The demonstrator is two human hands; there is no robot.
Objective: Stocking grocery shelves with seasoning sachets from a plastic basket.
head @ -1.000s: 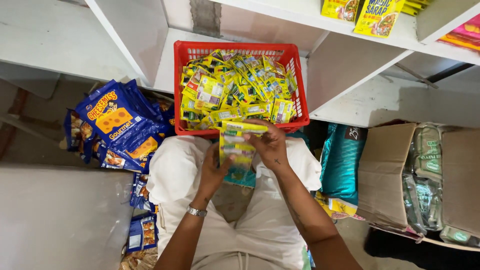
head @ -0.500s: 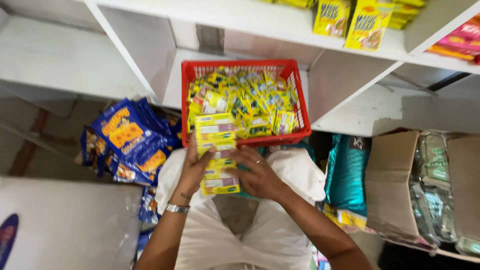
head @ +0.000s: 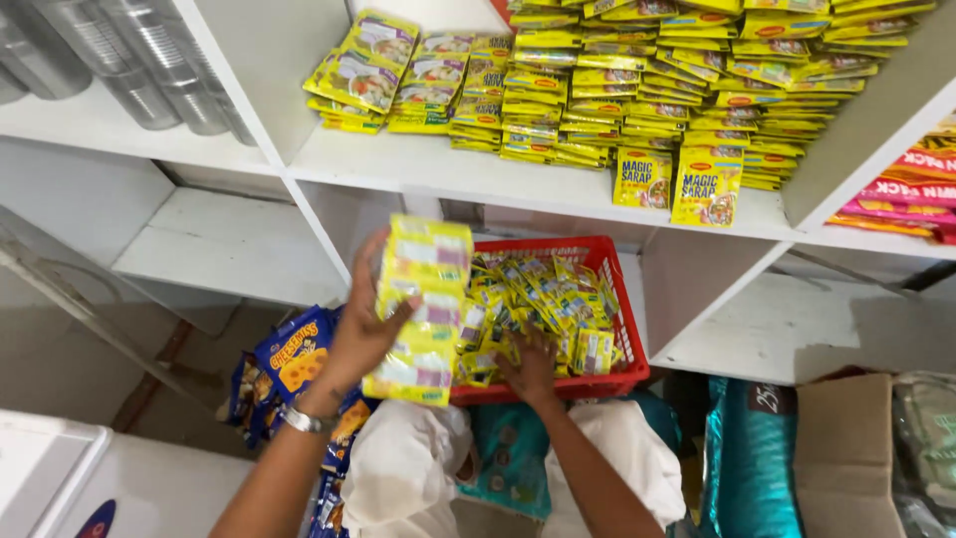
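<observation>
My left hand (head: 360,329) is raised and grips a strip of joined yellow sachets (head: 423,309) that hangs blurred in front of the white shelf. A silver watch sits on that wrist. My right hand (head: 530,367) reaches into the red plastic basket (head: 607,381), its fingers down among the loose yellow sachets (head: 543,299) that fill it. The basket rests at my knees, against the lower shelf opening. Whether the right hand's fingers are closed on a sachet is hidden by the pile.
Stacks of yellow sachets (head: 617,90) fill the shelf above. Shiny metal cans (head: 119,60) stand upper left, pink-red packs (head: 911,189) at right. Blue snack bags (head: 289,359) lie left of my knees. A teal sack (head: 752,458) and a cardboard box (head: 846,448) sit at right.
My view has tilted up toward the shelf. My left hand has lifted the sachet strip higher. My right hand has let go of the strip and dropped into the basket.
</observation>
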